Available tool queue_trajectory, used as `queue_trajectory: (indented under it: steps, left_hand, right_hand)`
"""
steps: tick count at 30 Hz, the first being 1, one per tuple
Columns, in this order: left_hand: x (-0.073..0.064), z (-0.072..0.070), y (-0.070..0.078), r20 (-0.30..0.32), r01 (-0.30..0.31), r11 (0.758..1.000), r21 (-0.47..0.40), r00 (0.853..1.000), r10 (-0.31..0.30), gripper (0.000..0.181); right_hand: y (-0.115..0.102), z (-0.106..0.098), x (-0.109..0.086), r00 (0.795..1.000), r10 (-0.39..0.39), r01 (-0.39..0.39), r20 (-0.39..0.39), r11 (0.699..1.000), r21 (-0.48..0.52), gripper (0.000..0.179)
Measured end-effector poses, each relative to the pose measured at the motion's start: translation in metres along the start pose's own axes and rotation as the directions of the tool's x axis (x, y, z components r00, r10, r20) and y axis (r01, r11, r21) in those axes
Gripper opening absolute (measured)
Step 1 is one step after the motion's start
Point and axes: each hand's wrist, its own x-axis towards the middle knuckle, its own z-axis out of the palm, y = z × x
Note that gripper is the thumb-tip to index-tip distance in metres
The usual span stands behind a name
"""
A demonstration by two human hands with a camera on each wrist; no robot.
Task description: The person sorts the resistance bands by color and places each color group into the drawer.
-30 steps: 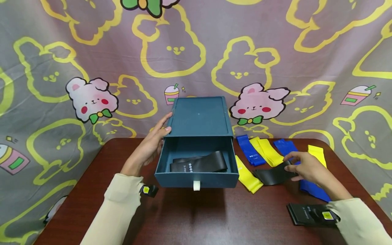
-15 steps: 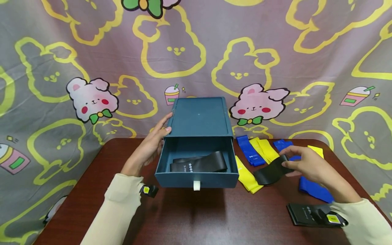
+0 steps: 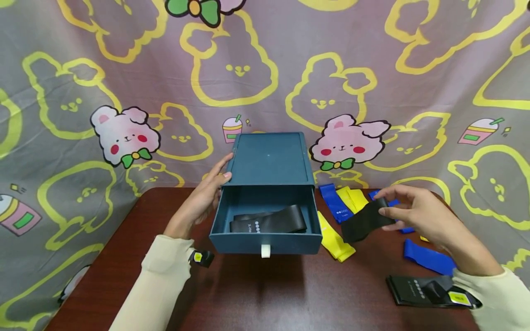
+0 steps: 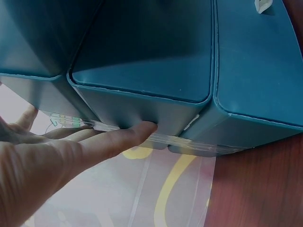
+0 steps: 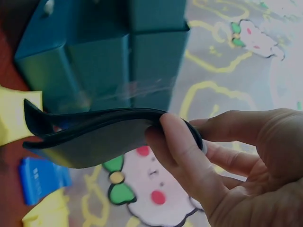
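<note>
Black, supple material, doubled on itself, drooped from the right grip point(image 3: 424, 220): the held band point(image 3: 364, 224) was clamped near one end between thumb and fingers, and its free end reached leftward from that pinch with the layers parted. From where I stood it seemed clear of the desk point(image 3: 314, 299). Left of the right grip lay a yellow band point(image 3: 334, 242), and past that a drawer point(image 3: 236, 243) stood pulled out of its blue-green box point(image 3: 269, 158), with black bands point(image 3: 285, 221) inside. The left grip point(image 3: 201, 196) was unclenched, fingers extended along the box's side, thumb at its upper edge.

Beyond the right grip, partly hidden by it, were other blue and yellow bands point(image 3: 356, 200); below it lay a blue band point(image 3: 430, 258), and nearer the person, by the right sleeve point(image 3: 501, 299), a black stack point(image 3: 403, 292).

Handling so floppy a strip well, I judged, meant pinching both layers together, keeping the loose tail high enough not to drag its neighbours, and pressing with the left grip only enough to steady the box without nudging it sideways.
</note>
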Motion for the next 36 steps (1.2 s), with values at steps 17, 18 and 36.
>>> queue_trajectory:
  steps: [17, 18, 36]
  left_hand:
    - [0.000, 0.000, 0.000, 0.005, 0.001, 1.000, 0.007, 1.000, -0.001, 0.061]
    - [0.000, 0.000, 0.000, 0.004, 0.001, 1.000, 0.007, 1.000, -0.001, 0.061]
    - [0.000, 0.000, -0.002, 0.006, -0.003, 1.000, -0.023, 1.000, 0.003, 0.061]
  right_hand:
    - [-0.062, -0.026, -0.012, 0.973, -0.162, 0.179, -0.163, 0.979, 0.094, 0.029]
    - [-0.065, -0.027, -0.012, 0.969, -0.179, 0.199, -0.169, 0.974, 0.109, 0.030]
    - [-0.140, -0.004, -0.017, 0.898, -0.420, 0.428, -0.131, 0.766, 0.480, 0.041]
